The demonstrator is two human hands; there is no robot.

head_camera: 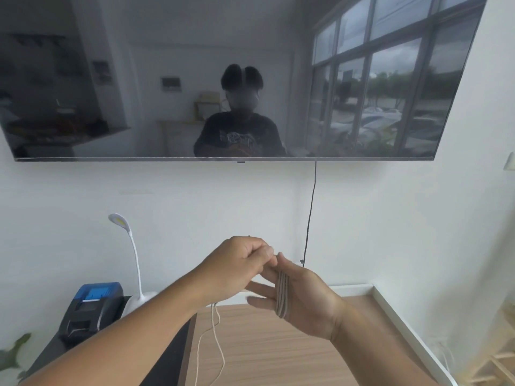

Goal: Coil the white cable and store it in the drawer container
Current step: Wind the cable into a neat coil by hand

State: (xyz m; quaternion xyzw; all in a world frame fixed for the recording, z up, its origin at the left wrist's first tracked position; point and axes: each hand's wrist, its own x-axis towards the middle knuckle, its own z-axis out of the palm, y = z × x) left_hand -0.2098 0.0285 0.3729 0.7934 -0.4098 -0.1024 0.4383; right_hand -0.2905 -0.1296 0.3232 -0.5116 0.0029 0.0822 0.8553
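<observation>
Presently, both of my hands are raised in front of the white wall, above the far end of the wooden counter (292, 344). My right hand (303, 299) is held flat with the palm turned toward the left and the fingers spread, and several turns of the white cable (282, 298) are wound around those fingers in a tight band running from just below the thumb down to the little finger. That grip is wide, not clenched; the coil sits on the fingers as on a form. My left hand (242, 264) is closed in a narrow pinch at the top of the coil, thumb against the curled fingers, touching the right hand's thumb side; the cable end it appears to hold is hidden inside the pinch. The loose remainder of the cable hangs from beneath my left wrist and trails down over the counter in a long slack loop toward the lower edge of the view. Left of the counter stands a dark surface carrying a blue and black printer (92, 307) and a white gooseneck lamp (131, 254). A black cord (310, 213) hangs down the wall from the wall-mounted television (83, 79). The drawer container cannot be made out in this view.
</observation>
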